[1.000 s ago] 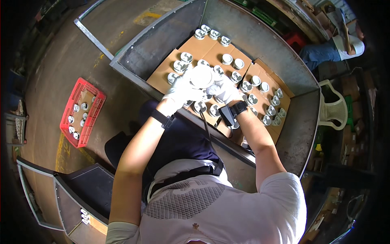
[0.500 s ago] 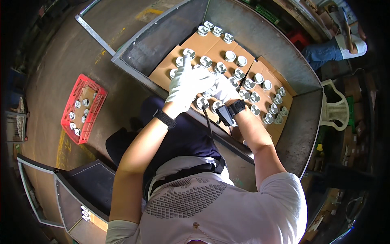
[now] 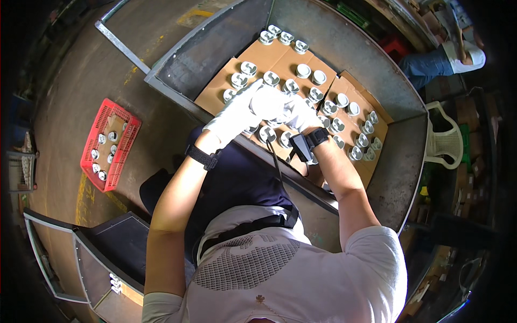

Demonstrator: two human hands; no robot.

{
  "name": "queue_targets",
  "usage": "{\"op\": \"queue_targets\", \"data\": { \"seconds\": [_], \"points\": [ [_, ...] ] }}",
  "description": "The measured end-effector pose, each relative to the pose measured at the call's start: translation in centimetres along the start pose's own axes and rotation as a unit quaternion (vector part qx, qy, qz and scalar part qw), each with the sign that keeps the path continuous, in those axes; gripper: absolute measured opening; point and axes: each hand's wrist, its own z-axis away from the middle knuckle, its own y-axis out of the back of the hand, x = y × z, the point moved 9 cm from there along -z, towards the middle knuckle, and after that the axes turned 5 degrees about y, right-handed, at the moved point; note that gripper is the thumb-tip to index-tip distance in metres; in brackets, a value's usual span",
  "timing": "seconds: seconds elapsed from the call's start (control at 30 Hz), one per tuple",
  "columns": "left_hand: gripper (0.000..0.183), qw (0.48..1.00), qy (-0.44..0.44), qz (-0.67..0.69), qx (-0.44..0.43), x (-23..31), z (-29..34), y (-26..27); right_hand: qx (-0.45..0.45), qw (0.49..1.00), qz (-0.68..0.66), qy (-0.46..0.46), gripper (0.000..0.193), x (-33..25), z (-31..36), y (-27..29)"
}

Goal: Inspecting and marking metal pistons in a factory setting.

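Note:
Both my hands wear white gloves and meet over a metal bin. My left hand (image 3: 235, 113) and my right hand (image 3: 299, 114) together grip one round silvery metal part (image 3: 267, 102), held up above the cardboard sheets (image 3: 269, 56). Many similar metal parts (image 3: 304, 70) stand in rows on that cardboard, all around and below the held one. A black band sits on my left wrist, and a black device with a dangling cord is strapped to my right wrist.
The grey metal bin (image 3: 398, 156) has high walls around the cardboard. A red plastic crate (image 3: 109, 144) with several small parts lies on the floor at left. A dark metal cabinet (image 3: 91, 258) stands at lower left. Another person (image 3: 447, 56) sits at upper right beside a pale plastic chair (image 3: 447, 142).
My left hand reached out toward the far rows half a second ago; now both hands are back together, close in, gripping one part above the cardboard.

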Motion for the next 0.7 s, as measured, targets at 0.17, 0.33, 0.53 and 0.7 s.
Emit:
{"op": "queue_targets", "data": {
  "seconds": [0.17,0.33,0.53,0.7],
  "points": [
    [0.073,0.966,0.114,0.233,-0.002,-2.4,0.2,-0.1,0.043,0.997,-0.061,-0.031,0.036,1.0,0.7,0.5],
    [0.054,0.927,0.093,0.364,0.004,-3.6,0.2,-0.7,0.067,0.997,-0.001,0.041,0.033,2.2,0.3,0.7],
    [0.031,0.999,-0.028,0.044,0.013,-2.1,-0.2,-0.3,0.054,0.992,-0.112,0.02,0.028,3.2,0.4,1.0],
    [0.023,0.975,0.014,0.219,0.028,-0.5,0.1,-1.0,0.072,0.997,-0.031,0.02,0.026,2.3,1.1,1.7]
  ]
}}
